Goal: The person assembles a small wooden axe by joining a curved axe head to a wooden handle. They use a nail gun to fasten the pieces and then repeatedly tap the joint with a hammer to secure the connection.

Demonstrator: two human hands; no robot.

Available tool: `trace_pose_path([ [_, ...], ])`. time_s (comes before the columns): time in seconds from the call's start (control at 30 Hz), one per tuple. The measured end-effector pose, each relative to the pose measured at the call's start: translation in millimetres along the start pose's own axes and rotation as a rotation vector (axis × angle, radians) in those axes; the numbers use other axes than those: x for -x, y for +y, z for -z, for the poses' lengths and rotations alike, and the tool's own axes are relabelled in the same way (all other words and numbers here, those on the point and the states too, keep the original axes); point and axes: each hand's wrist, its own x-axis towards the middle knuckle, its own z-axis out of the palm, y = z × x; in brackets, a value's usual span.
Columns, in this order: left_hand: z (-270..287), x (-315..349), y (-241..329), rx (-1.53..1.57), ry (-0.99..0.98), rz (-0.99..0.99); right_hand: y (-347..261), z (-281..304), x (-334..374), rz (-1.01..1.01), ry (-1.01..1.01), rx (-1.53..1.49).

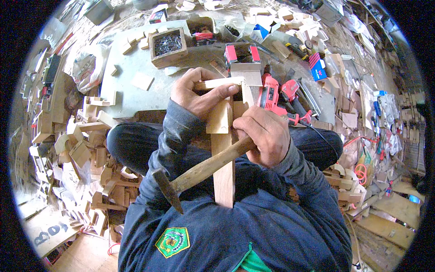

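My left hand is closed around a thin wooden strip, thumb on its near face. The strip meets another narrow wooden piece at a corner. Beneath them is a wooden block, and a longer board runs from under it toward my lap. My right hand wraps the wooden handle of a hammer, whose dark metal head points down to the left, over my lap. The right fingers are close to the block's right side; whether they also pinch something small is hidden.
A pale worktable holds a wooden box of dark screws or nails, a red-and-black carton and a red power drill. Wooden offcuts heap up at left; more wood and bags lie at right.
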Motion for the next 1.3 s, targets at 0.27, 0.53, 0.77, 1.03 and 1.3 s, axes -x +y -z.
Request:
trace_pose_path([
  [0.27, -1.8, -0.2, 3.8, -0.027, -0.022, 0.080, -0.8, 2.8, -0.2, -0.065, -0.053, -0.012],
  [0.53, -2.1, 0.5, 0.0, -0.080, -0.028, 0.050, 1.4, 2.1, 0.6, 0.036, -0.075, 0.077],
  [0.77, 2.7, -3.3, -32.6, 0.162, 0.062, -0.049, -3.2, 2.6, 7.9, -0.101, -0.108, 0.079],
  [1.03, 107.3, 0.3, -111.9, 0.504, 0.305, -0.058, -13.5, 5.8, 59.5, -0.597, 0.086, -0.491],
  [1.3, 130.9, -1.6, -189.1, 0.674, 0.324, -0.066, -22.3, 14.9, 74.7, -0.933, 0.102, -1.142],
])
